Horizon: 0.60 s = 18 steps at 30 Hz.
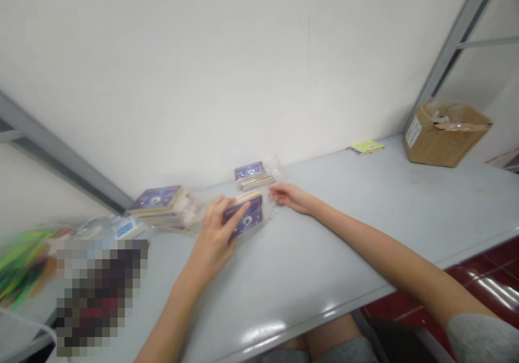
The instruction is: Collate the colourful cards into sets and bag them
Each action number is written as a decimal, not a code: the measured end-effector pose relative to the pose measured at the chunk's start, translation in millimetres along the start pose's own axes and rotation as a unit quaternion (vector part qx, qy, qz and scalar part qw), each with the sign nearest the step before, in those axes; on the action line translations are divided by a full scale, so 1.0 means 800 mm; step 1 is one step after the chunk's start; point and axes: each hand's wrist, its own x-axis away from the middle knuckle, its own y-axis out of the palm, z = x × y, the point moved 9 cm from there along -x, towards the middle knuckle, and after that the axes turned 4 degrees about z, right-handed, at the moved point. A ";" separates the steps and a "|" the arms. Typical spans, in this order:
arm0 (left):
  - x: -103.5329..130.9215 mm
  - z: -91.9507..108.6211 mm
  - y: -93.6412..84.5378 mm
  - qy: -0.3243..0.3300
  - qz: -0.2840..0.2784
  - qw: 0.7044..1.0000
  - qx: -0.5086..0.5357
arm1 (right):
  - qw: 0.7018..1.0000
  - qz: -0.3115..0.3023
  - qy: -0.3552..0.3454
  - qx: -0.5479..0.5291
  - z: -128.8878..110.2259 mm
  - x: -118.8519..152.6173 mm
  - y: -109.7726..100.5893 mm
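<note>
My left hand (221, 225) is closed around a pack of dark blue-purple booklets (253, 218) in a clear plastic bag, thumb across the printed cover. The pack is held tilted just over the grey table. At its right end, my right hand (290, 196) has its fingers curled together on the bag's loose clear plastic (272, 203); motion blur softens the fingertips. Just behind, against the wall, lies a bagged pack of similar booklets (250, 172). Left of my left hand, more of these packs are piled in a stack (156, 200).
A cardboard box (433, 144) holding clear plastic stands at the table's far right. Near it, a yellow-green booklet (366, 146) lies by the wall. At left are a white-and-blue item (126, 228), a pixelated dark patch and a blurred green pile (24, 265). Metal posts flank the table (324, 265).
</note>
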 end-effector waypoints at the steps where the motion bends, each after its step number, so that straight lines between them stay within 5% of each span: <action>1: -0.001 0.002 -0.002 0.004 0.008 1.000 -0.004 | 1.000 0.002 -0.008 0.010 -0.002 0.002 0.002; 9: -0.003 0.014 -0.023 0.025 0.065 0.996 -0.049 | 0.989 -0.018 -0.077 0.123 -0.012 0.007 0.011; 18: 0.000 0.007 -0.016 0.018 0.057 0.997 -0.044 | 0.959 -0.146 -0.144 0.194 -0.028 0.023 0.046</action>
